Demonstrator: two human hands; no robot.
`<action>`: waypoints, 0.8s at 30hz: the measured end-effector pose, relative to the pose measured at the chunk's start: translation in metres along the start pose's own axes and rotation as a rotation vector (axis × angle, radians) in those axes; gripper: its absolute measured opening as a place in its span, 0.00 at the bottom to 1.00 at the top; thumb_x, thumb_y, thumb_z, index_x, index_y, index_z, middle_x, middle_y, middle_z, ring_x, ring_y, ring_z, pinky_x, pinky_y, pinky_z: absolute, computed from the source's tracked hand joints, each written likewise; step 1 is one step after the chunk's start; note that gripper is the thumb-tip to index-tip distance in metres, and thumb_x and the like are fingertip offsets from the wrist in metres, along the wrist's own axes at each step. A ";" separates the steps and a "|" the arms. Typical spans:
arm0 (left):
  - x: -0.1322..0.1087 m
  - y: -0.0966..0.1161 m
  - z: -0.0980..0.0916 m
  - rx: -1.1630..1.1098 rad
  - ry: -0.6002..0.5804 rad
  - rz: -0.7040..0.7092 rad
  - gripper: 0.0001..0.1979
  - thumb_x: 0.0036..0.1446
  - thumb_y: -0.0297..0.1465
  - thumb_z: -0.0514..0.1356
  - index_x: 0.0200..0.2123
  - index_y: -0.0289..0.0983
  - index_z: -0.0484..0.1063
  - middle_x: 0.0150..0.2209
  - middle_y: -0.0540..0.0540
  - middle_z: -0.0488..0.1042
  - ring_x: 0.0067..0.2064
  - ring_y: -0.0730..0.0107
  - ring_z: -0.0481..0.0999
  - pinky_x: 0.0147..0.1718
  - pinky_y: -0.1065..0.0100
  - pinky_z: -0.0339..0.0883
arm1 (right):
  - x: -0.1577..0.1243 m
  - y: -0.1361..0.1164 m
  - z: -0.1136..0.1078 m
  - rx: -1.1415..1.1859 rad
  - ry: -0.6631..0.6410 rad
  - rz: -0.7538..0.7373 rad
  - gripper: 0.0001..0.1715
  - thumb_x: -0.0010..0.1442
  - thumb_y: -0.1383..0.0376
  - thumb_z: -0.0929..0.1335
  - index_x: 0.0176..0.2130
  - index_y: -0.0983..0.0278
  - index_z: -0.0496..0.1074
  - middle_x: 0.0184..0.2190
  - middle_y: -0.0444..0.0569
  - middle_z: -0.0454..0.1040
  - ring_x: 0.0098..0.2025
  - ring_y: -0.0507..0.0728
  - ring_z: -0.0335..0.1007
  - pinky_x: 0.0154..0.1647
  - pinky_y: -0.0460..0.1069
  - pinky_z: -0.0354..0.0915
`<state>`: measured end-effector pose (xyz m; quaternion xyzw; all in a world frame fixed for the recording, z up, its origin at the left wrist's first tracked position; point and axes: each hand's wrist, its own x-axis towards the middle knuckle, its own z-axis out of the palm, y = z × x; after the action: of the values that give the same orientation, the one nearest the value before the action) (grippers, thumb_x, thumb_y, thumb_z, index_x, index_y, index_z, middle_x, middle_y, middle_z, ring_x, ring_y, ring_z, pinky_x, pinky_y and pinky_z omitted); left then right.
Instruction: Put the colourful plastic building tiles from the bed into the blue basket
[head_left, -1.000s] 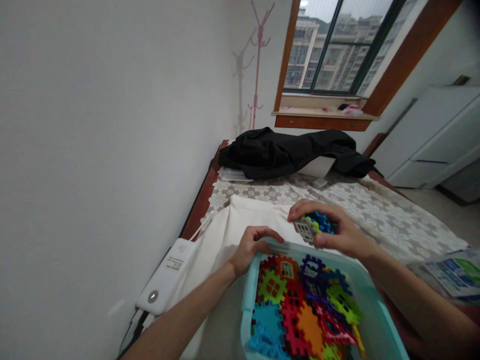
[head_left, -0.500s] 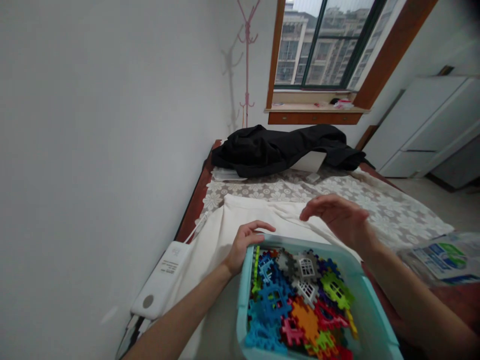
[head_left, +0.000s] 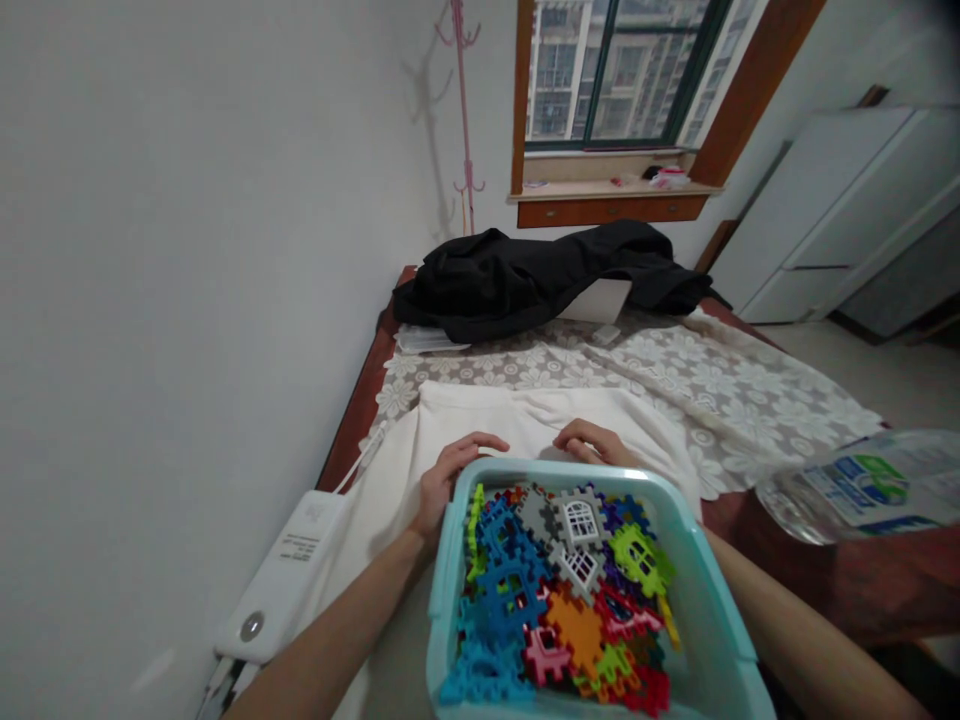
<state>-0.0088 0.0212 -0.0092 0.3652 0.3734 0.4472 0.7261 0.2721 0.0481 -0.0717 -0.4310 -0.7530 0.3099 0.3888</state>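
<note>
Pale-turquoise rectangular plastic bin (head_left: 709, 600)
Beyond its far rim (head_left: 562, 468), left fingers (head_left: 472, 442) and right fingers (head_left: 589, 435) were seen; clamping couldn't be told.

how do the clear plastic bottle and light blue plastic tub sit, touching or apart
Apart: the head view shows dark red surface between the clear plastic bottle and the light blue plastic tub.

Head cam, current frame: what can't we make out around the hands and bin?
All in the head view:
- Right hand: partly hidden behind the far rim of the bin; its grip can't be told.
- Bin: near end cut off by the bottom edge.
- Lower plastic pieces: hidden by the top plastic pieces.
- Bottle: cut off by the right edge; label print too blurred to read.
</note>
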 end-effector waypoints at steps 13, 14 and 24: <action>0.039 -0.025 -0.016 0.336 0.095 0.057 0.28 0.58 0.54 0.66 0.48 0.35 0.74 0.39 0.37 0.86 0.37 0.58 0.84 0.35 0.64 0.74 | 0.006 0.020 0.010 -0.658 -0.235 -0.125 0.28 0.68 0.64 0.69 0.66 0.54 0.69 0.72 0.55 0.62 0.74 0.70 0.55 0.72 0.70 0.53; 0.044 -0.026 -0.017 0.380 0.091 0.072 0.28 0.58 0.54 0.66 0.48 0.36 0.74 0.42 0.36 0.86 0.40 0.56 0.85 0.37 0.64 0.75 | 0.010 0.018 0.008 -0.670 -0.243 -0.147 0.27 0.68 0.64 0.69 0.64 0.55 0.70 0.70 0.56 0.65 0.72 0.70 0.58 0.70 0.69 0.55; 0.132 -0.018 0.025 1.476 0.038 0.321 0.21 0.72 0.46 0.51 0.42 0.39 0.78 0.38 0.37 0.84 0.42 0.52 0.82 0.45 0.58 0.68 | 0.071 0.013 0.019 -0.747 -0.140 -0.052 0.18 0.69 0.57 0.67 0.50 0.66 0.78 0.40 0.58 0.81 0.42 0.63 0.73 0.47 0.54 0.62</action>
<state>0.0625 0.1323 -0.0419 0.7988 0.5307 0.1875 0.2126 0.2382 0.1148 -0.0694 -0.5017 -0.8494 0.0329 0.1603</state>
